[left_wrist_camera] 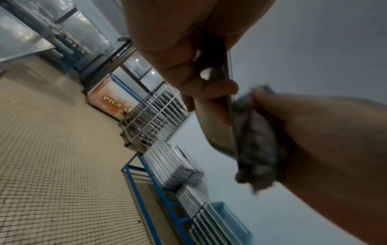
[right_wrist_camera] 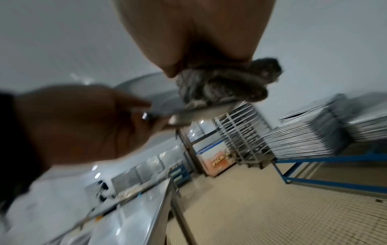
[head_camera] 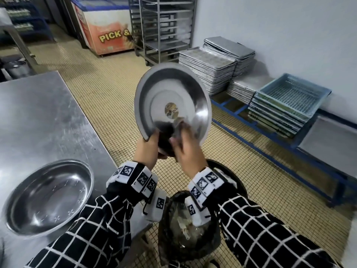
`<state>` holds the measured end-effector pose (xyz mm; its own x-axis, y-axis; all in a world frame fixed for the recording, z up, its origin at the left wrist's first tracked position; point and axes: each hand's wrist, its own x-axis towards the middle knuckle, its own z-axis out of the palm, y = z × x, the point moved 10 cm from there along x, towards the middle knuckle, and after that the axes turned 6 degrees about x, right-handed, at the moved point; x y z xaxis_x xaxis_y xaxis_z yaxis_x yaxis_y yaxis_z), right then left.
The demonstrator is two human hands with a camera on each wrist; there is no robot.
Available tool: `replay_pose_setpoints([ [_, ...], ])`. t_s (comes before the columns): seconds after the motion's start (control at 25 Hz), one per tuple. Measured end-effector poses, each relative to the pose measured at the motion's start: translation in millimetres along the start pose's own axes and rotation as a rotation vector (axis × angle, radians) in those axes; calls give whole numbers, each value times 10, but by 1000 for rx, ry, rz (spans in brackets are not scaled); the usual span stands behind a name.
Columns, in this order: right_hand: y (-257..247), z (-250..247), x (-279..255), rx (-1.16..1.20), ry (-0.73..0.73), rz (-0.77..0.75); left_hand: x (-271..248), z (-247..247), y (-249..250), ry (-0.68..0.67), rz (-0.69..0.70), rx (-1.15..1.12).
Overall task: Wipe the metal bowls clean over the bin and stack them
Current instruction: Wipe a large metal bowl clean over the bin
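A shallow metal bowl [head_camera: 173, 99] is held up on edge, its inside facing me, with a round sticker at its centre. My left hand [head_camera: 148, 149] grips its lower rim [left_wrist_camera: 227, 99], thumb on the inside. My right hand [head_camera: 185, 149] clutches a grey wad of cloth [left_wrist_camera: 255, 142] and presses it against the bowl's lower inside wall [right_wrist_camera: 217, 89]. Both hands are above a black bin [head_camera: 193, 229] lined with a bag of scraps. A second metal bowl [head_camera: 50, 196] sits upright on the steel table [head_camera: 38, 117] at the left.
Stacks of baking trays [head_camera: 210, 68] and blue mesh crates [head_camera: 289, 99] rest on a low blue rack [head_camera: 270, 149] along the right wall. A wheeled tray trolley [head_camera: 160, 29] and a chest freezer [head_camera: 104, 26] stand further back on the tiled floor.
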<state>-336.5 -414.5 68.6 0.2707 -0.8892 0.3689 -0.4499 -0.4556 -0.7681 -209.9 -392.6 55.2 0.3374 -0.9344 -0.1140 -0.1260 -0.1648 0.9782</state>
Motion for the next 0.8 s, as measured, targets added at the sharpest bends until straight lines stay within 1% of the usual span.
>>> replay_pose_setpoints([
  [0.04, -63, 207, -60, -96, -103, -76, -16, 7, 48, 6, 13, 9],
  [0.08, -88, 339, -139, -186, -173, -135, -13, 4, 77, 13, 23, 35],
  [0.16, -36, 421, -255, -316, -268, -210, -1, -55, 142, 22, 32, 68],
  [0.2, 31, 392, -271, -373, -304, -218, 16, -100, 147, 23, 26, 55],
  [0.28, 290, 249, -165, -529, -327, -183, 53, -178, 138, 20, 15, 24],
  [0.36, 567, 53, 16, -702, -281, -113, 44, -194, 148, 7, 18, 11],
  [0.4, 635, -16, 66, -747, -252, -66, 40, -183, 141, 10, 16, 9],
  [0.44, 634, -24, 81, -741, -220, -23, 28, -177, 149, 21, 13, -3],
  [0.48, 545, 28, 59, -688, -189, -1, 19, -179, 158, 37, 11, -11],
  [0.6, 59, 286, -170, -359, -91, -53, -27, -192, 317, 99, 58, -51],
  [0.64, -41, 322, -260, -304, -56, -74, -48, -192, 366, 110, 81, -51],
  [0.72, 12, 217, -343, -295, 41, -45, -78, -178, 371, 131, 101, -34],
  [0.8, 257, -55, -313, -226, 153, 64, -105, -164, 257, 142, 49, -121],
])
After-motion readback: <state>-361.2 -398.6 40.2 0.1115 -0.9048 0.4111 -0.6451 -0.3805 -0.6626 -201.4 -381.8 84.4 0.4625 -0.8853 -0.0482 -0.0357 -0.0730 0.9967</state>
